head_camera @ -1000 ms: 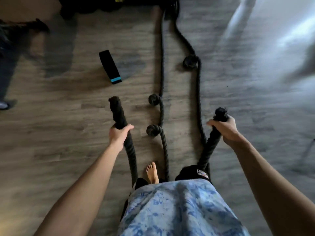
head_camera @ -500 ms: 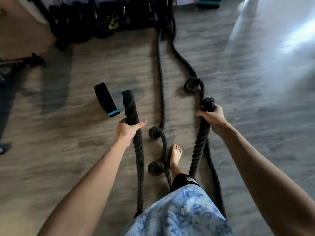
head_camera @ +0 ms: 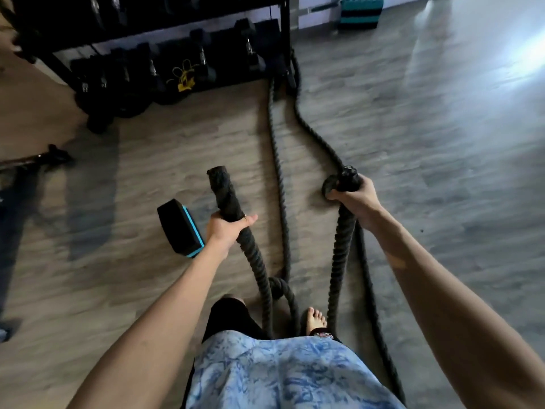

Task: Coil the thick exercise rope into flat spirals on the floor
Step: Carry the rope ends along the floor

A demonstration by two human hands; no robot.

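Here the left hand (head_camera: pixel 225 231) is wrapped around one end of the rope (head_camera: pixel 278 160), fingers closed on it with the thumb lying across the front; the capped tip stands up beyond the knuckles. The right hand (head_camera: pixel 355 199) grips the other end, fingers curled tight just below its tip. Below each fist the rope hangs to the floor (head_camera: pixel 442 143) near a bare foot (head_camera: pixel 317 318). Between the two hands, two strands run along the floor away to a dark rack (head_camera: pixel 147 54), with a loose loop just below the left fingers. A black and blue block (head_camera: pixel 180 228) lies just left of the left hand.
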